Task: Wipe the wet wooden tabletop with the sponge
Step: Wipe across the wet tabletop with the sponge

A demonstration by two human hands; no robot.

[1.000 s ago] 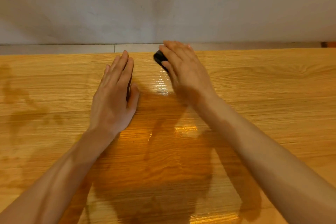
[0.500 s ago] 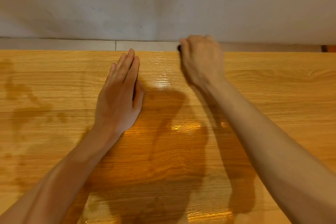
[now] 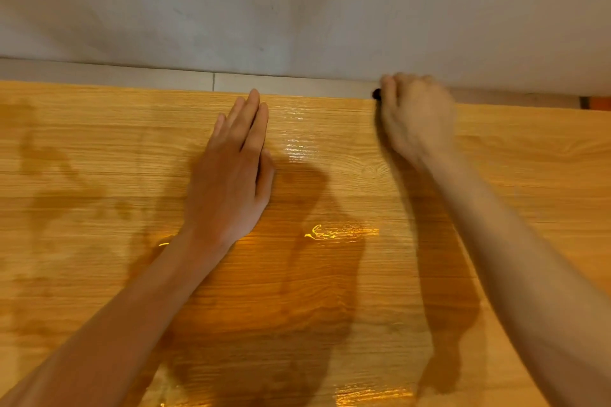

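Wet sheen and glare patches on wooden tabletop (image 3: 330,291), lower centre and mid-frame. Left hand (image 3: 231,175) flat on wood at centre, fingers straight and together, palm down. Right hand (image 3: 416,119) upper right at far table edge, blurred, fingers curled over dark sponge (image 3: 376,94); only a small corner showing. Grey wall (image 3: 297,3) beyond.

Grey wall (image 3: 297,3) behind a table.

The wall is plain and faintly scuffed, filling the upper view. At its foot a pale strip (image 3: 132,76) with one vertical seam runs the wall's width. An orange patch (image 3: 600,102) sits below the wall's right end. Warm overhead light casts soft shadows.
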